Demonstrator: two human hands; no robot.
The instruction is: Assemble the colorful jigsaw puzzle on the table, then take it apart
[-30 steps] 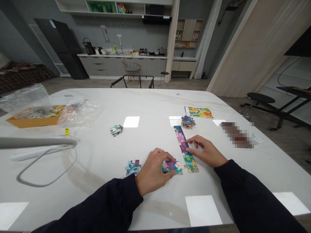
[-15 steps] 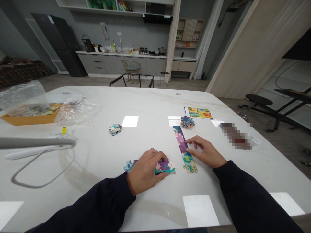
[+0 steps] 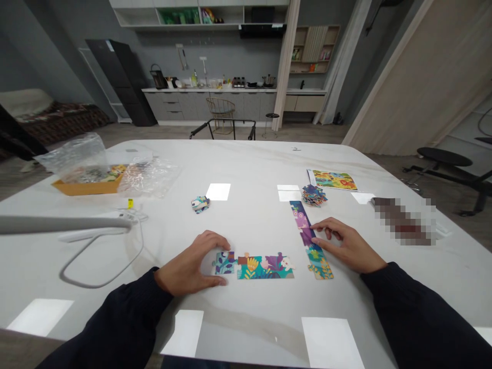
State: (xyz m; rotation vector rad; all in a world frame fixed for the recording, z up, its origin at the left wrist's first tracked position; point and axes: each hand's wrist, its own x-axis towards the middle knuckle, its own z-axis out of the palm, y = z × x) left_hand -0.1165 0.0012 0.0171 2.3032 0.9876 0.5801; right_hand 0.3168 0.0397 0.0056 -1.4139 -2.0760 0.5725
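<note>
Clock faces are read with 12 pointing away from the person. On a glossy white veined table (image 3: 261, 312), 2 bare hands in dark sleeves are seen. The left hand (image 3: 188, 266) is curved around 1 teal cardboard puzzle piece with purple leaves (image 3: 224, 263), entered from its 9 o'clock side; forefinger and thumb are spread at its far and near edges. Whether it is actually gripped cannot be told. Just at its 3 o'clock, a flat horizontal strip of joined teal, purple and yellow puzzle pieces (image 3: 265, 267) is laid; contact between the 2 cannot be told.

At that strip's 2 o'clock, apart, a narrow lengthwise strip of navy, purple and teal pieces (image 3: 308, 241) is laid flat. The right hand (image 3: 349, 246) is placed at its 3 o'clock side, loosely unfolded, not clenched, forefinger and thumb tips rested at the long edge.

Beside the narrow strip's far end, toward 2 o'clock, a multicoloured heap of loose pieces (image 3: 314, 195) is piled; beyond, a yellow-green illustrated sheet (image 3: 334, 180) is set. At the single piece's 11 o'clock, a small pale-and-teal stack (image 3: 200, 204) is left; farther at 9, a shallow orange tray (image 3: 88, 189) and crinkled clear plastic (image 3: 149, 177).
</note>
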